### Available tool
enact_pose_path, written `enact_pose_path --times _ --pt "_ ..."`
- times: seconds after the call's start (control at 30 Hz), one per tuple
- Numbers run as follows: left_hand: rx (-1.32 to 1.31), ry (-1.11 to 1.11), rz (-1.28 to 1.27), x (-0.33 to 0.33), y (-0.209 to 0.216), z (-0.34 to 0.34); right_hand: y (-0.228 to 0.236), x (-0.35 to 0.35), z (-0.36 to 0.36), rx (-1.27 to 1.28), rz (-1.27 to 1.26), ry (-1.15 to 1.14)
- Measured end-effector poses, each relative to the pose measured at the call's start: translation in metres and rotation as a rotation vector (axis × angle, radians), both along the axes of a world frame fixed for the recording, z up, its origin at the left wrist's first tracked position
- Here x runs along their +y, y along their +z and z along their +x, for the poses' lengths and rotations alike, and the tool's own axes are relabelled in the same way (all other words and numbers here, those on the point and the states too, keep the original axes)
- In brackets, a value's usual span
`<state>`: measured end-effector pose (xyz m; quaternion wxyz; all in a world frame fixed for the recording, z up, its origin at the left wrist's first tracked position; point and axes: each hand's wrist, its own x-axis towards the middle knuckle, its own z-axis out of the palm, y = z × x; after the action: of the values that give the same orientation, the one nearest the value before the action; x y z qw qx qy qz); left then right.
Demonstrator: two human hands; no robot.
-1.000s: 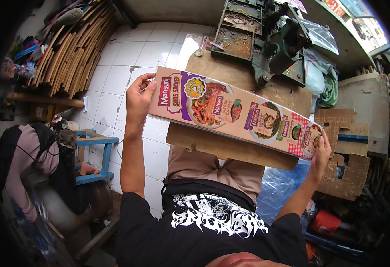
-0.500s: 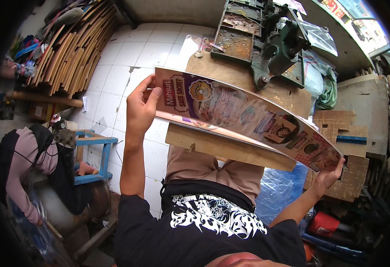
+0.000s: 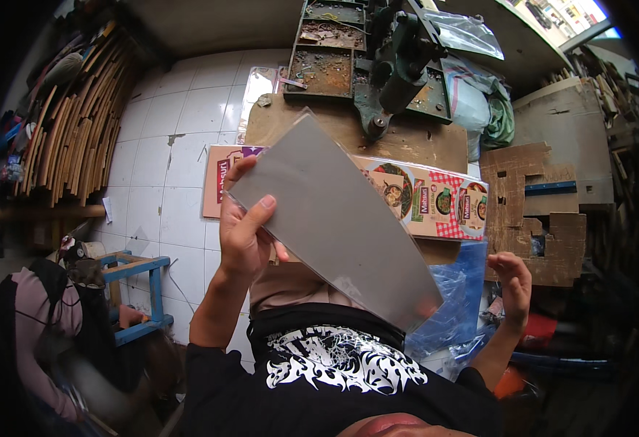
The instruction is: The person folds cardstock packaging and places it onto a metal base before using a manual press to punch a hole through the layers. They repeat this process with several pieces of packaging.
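Note:
A stiff grey rectangular sheet slants over my lap and the bench edge, its plain, dull face toward me. My left hand grips its upper left part, thumb on top and fingers behind. The sheet's lower right corner reaches down over my shirt. Off to the right, my right hand is raised with loosely bent fingers, holding nothing and apart from the sheet. Beneath the grey sheet lies a colourful printed panel with food pictures; its middle is hidden.
A dark green bench press with dirty metal trays stands on the wooden bench. Blue plastic film hangs right of my lap. Cut brown boards lie farther right. A blue-framed stool and stacked wooden strips are left.
The held sheet has turned from its printed face to a grey face and now tilts down to the right. My right hand has let go of its end. The view has shifted right.

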<state>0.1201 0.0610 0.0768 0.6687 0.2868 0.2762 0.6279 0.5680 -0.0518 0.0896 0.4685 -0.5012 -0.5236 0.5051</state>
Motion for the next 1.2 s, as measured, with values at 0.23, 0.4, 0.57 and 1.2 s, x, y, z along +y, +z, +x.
enact_pose_path --times 0.23,0.4,0.57,1.2 --pt "-0.097 -0.342 -0.153 0.024 -0.023 0.05 -0.027 0.027 -0.09 -0.149 -0.166 0.173" --pt "0.063 -0.418 -0.274 0.05 -0.036 0.061 -0.046 0.038 -0.111 -0.207 -0.242 0.003" --pt "0.242 -0.521 -0.322 0.079 -0.044 0.059 -0.056 0.055 -0.112 -0.512 0.008 -0.146" --pt "0.352 -0.497 -0.265 0.093 -0.054 0.061 -0.041 0.088 -0.111 -0.656 -0.082 -0.109"
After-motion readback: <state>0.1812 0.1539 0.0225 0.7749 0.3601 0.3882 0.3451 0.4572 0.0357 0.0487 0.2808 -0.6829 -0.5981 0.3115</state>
